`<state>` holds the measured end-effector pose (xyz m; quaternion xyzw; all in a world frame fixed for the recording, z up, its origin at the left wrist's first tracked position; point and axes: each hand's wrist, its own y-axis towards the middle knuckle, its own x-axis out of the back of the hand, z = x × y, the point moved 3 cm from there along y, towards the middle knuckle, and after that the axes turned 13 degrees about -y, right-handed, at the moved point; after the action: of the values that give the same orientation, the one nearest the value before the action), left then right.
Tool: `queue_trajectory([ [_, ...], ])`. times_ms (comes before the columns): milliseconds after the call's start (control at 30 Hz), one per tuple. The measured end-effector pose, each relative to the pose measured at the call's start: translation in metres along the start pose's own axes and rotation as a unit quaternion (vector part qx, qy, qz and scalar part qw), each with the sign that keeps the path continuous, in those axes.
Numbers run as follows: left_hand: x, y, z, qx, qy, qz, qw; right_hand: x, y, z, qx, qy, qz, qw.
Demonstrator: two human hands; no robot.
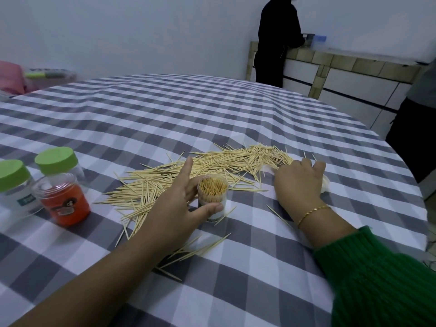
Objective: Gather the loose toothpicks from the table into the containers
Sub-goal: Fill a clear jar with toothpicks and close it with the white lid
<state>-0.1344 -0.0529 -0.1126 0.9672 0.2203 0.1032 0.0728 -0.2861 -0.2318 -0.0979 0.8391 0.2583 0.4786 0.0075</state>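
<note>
Left hand (175, 204) grips an open container (212, 193) packed with toothpicks, near the worktop's (236, 109) front edge. Right hand (298, 182), fingers curled, rests at the loose toothpicks (212, 165); its grasp cannot be determined. Three lidded jars (56, 182) stand at left edge.

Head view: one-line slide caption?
Left hand grips clear toothpick-filled container; right hand rests beside loose wooden toothpicks on checked tablecloth.
</note>
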Motion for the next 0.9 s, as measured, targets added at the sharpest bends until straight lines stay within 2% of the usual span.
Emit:
queue_trajectory([
  [100, 0.0, 0.0, 0.0, -0.004, -0.002, 0.001, 1.0, 0.002, 0.001, -0.001, 0.008, 0.043, 0.005, 0.999],
  [200, 0.0, 0.001, 0.002, -0.007, 0.002, -0.001, 1.0, 0.005, 0.005, 0.0, 0.006, 0.134, 0.027, 0.991],
  [300, 0.001, 0.0, 0.002, -0.004, 0.005, -0.003, 1.0, 0.013, 0.008, -0.002, 0.02, 0.277, 0.051, 0.959],
  [367, 0.001, 0.0, 0.002, -0.004, 0.005, -0.004, 1.0, 0.018, 0.005, -0.005, 0.035, 0.428, 0.084, 0.899],
  [467, 0.0, 0.0, 0.002, -0.004, 0.002, -0.005, 1.0, 0.032, -0.004, -0.009, 0.043, 0.635, 0.126, 0.761],
  [533, 0.0, 0.0, 0.002, -0.003, -0.001, -0.005, 1.0, 0.04, -0.009, -0.011, 0.055, 0.701, 0.141, 0.697],
  [633, 0.0, 0.0, 0.002, -0.001, -0.001, -0.005, 1.0, 0.05, -0.014, -0.009, 0.066, 0.768, 0.145, 0.62],
  [733, -0.001, 0.0, 0.002, 0.0, 0.007, -0.002, 1.0, 0.06, -0.019, -0.002, 0.075, 0.806, 0.13, 0.572],
  [900, 0.001, 0.001, 0.004, 0.003, 0.022, -0.004, 1.0, 0.081, -0.03, 0.014, 0.096, 0.836, 0.101, 0.531],
])
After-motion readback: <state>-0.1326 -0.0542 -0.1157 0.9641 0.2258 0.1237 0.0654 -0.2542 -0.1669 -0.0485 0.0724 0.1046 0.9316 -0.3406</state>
